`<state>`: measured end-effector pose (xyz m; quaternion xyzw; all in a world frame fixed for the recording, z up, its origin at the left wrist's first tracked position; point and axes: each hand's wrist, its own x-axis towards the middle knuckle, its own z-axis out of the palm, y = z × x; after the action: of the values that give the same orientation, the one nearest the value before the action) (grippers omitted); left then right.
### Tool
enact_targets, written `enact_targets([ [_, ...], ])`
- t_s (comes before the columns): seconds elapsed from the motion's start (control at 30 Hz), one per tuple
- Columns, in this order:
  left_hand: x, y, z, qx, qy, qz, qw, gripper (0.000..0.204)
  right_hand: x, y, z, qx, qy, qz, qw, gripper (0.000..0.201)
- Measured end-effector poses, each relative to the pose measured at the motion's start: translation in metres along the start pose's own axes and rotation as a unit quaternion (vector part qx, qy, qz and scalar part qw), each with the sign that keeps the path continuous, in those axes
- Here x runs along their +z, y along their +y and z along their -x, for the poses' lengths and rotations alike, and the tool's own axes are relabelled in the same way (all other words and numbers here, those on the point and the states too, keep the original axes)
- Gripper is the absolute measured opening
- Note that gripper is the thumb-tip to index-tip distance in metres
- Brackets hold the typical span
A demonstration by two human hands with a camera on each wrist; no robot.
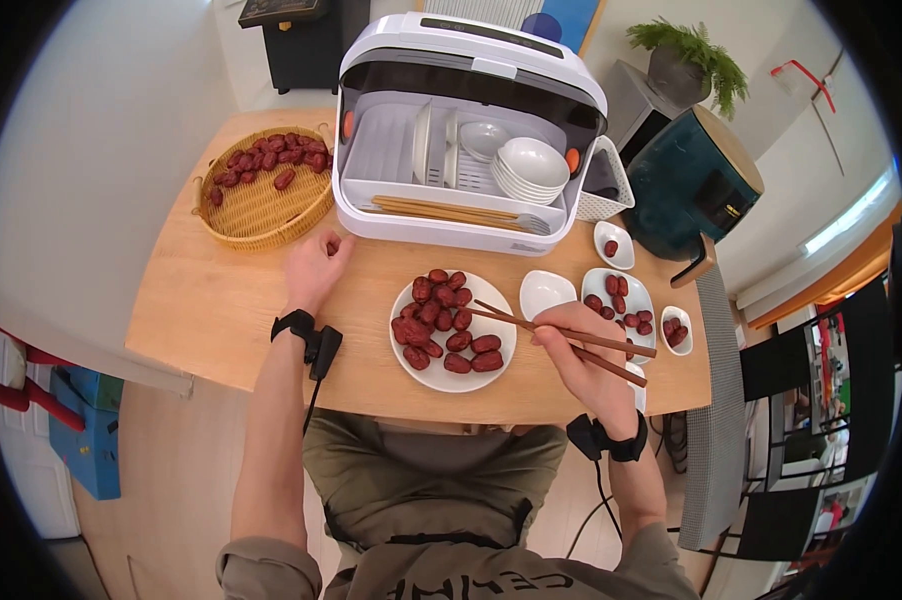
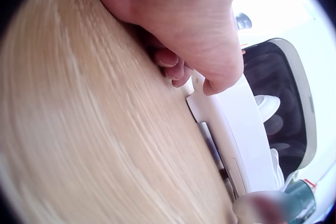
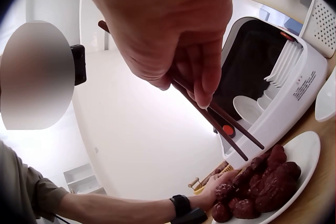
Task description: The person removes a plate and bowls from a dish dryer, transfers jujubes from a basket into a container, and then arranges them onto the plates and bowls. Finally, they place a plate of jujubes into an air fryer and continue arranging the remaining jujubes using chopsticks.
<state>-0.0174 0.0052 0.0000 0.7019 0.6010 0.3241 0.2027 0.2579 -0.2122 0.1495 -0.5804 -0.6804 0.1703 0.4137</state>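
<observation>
My right hand (image 1: 588, 360) holds a pair of brown wooden chopsticks (image 1: 601, 345). Their tips reach over the right side of a round white plate (image 1: 501, 372) heaped with red dates (image 1: 428, 318), with no date between them. In the right wrist view the chopsticks (image 3: 223, 124) stand a little apart above the dates. On the table, left of the plate and in front of the white dish cabinet (image 1: 451, 232), rests my left hand (image 1: 316, 268). Its fingers (image 2: 173, 66) are loosely curled in the left wrist view, with their undersides partly hidden.
Right of the plate stand an empty white dish (image 1: 546, 290), a larger dish (image 1: 601, 285) with several dates, and small dishes (image 1: 613, 230) with dates. A wicker basket (image 1: 246, 215) of dates sits at the back left. A green air fryer (image 1: 681, 175) stands back right.
</observation>
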Motion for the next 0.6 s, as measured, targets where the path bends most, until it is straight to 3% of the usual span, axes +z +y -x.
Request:
enact_targets([
  [0.33, -0.001, 0.001, -0.002, -0.019, -0.019, -0.009, 1.000, 0.043, 0.036, -0.018, -0.005, -0.075, -0.085, -0.074, 0.991, 0.012],
  [0.4, -0.001, 0.001, -0.001, -0.019, -0.017, -0.003, 1.000, 0.043, 0.041, -0.017, -0.010, -0.147, -0.085, -0.046, 0.984, 0.011],
  [0.6, -0.001, 0.001, -0.001, -0.018, -0.011, -0.002, 1.000, 0.042, 0.045, -0.018, -0.012, -0.193, -0.105, 0.000, 0.976, 0.015],
])
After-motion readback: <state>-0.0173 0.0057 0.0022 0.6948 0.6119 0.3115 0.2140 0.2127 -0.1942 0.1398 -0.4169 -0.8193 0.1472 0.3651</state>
